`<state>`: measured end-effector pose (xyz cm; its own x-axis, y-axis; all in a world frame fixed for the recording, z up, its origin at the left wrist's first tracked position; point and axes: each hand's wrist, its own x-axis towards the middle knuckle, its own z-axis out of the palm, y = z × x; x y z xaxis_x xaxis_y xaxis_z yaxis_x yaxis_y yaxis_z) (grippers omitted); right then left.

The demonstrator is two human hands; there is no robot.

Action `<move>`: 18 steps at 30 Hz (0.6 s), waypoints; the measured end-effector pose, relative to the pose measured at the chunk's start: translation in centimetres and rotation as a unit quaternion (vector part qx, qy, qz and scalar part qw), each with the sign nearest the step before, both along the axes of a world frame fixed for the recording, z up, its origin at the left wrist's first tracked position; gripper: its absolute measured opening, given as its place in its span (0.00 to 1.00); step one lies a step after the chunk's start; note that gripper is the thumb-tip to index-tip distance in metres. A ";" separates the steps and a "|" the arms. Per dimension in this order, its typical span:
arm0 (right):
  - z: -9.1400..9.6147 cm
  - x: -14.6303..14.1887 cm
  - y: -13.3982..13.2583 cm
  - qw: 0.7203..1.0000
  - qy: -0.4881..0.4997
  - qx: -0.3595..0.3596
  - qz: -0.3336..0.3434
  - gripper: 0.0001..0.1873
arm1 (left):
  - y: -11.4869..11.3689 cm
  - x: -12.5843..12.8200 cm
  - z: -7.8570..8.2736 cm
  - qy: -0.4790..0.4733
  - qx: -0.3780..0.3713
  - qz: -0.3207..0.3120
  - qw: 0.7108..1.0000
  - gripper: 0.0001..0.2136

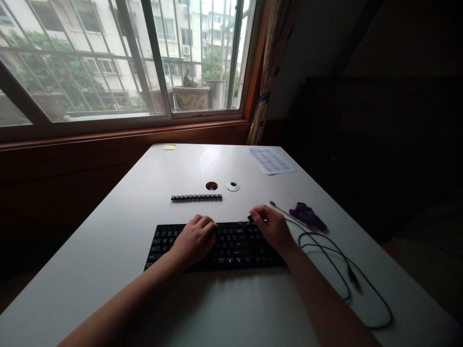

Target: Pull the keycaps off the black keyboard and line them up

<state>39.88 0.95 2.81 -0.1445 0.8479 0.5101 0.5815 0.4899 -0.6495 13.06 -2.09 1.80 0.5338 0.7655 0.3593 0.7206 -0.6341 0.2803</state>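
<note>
A person works at a black computer keyboard (235, 244) lying flat on a white table (119, 217), a row of black keycaps (196, 197) lined up beyond it; a light, level pinch with the keyboard kept still would likely stop the small piece slipping. The left hand (196, 239), fingers curled, rests left of the keyboard's middle, its grip hidden and impossible to tell, while the right hand (272, 227), thumb and finger nearly together, pinches a small dark piece (250, 219) above the keyboard's far edge
</note>
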 end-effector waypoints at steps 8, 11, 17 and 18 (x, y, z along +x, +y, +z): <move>0.4 -0.5 -0.4 0.999 -0.029 0.002 0.014 0.12 | 0.0 -0.1 0.1 0.002 -0.015 -0.004 1.000 0.10; 0.5 -0.5 -0.5 1.000 -0.026 -0.009 0.009 0.12 | 0.0 -0.2 0.0 0.000 -0.016 -0.003 1.000 0.10; 0.0 -0.4 -0.5 0.995 0.016 -0.095 0.021 0.14 | 0.0 -0.2 -0.1 0.000 -0.020 -0.010 1.000 0.09; -0.1 -0.4 -0.5 0.994 0.020 -0.103 0.026 0.15 | 0.1 -0.2 -0.1 0.000 -0.020 -0.011 1.000 0.09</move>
<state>39.48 0.45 2.75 -0.1739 0.9267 0.3333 0.5307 0.3733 -0.7609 12.85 -2.04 1.68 0.5498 0.7676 0.3293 0.7071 -0.6376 0.3056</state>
